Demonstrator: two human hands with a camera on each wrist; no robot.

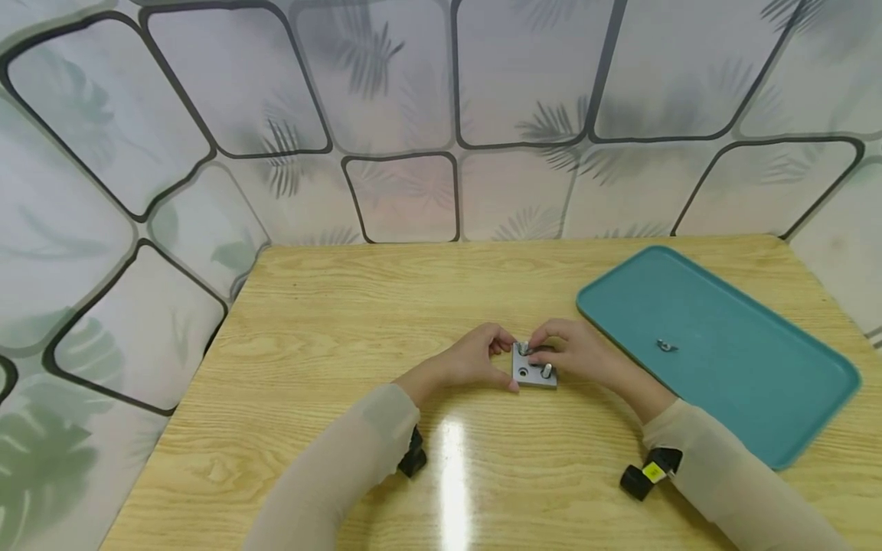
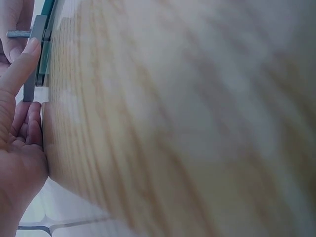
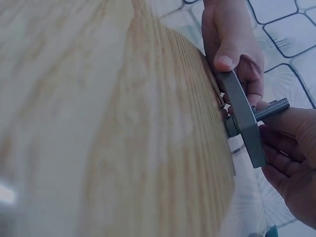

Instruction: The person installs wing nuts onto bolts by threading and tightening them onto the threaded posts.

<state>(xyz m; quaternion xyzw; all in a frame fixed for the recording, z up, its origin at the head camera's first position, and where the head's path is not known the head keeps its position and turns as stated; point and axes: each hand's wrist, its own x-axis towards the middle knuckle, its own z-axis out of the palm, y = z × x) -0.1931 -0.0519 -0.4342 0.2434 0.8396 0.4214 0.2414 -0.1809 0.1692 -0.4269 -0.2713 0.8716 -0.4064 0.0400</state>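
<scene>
A small grey metal plate (image 1: 534, 375) sits just above the wooden table, with bolt heads (image 3: 231, 126) under it. Two threaded bolts stick up through it: one near the right corner (image 1: 547, 370), another at the upper left (image 1: 524, 347). A round hole (image 1: 523, 373) shows at its lower left. My left hand (image 1: 475, 360) grips the plate's left side, thumb at the near corner and fingers at the far edge. With thumb and fingertips my right hand (image 1: 568, 348) pinches the upper-left bolt; whether a small nut is between the fingers is hidden.
A teal tray (image 1: 744, 367) lies at the right of the wooden table (image 1: 331, 344), close to my right forearm. On it rests a small metal wing nut (image 1: 666, 346). A patterned curtain (image 1: 406, 195) hangs behind the table.
</scene>
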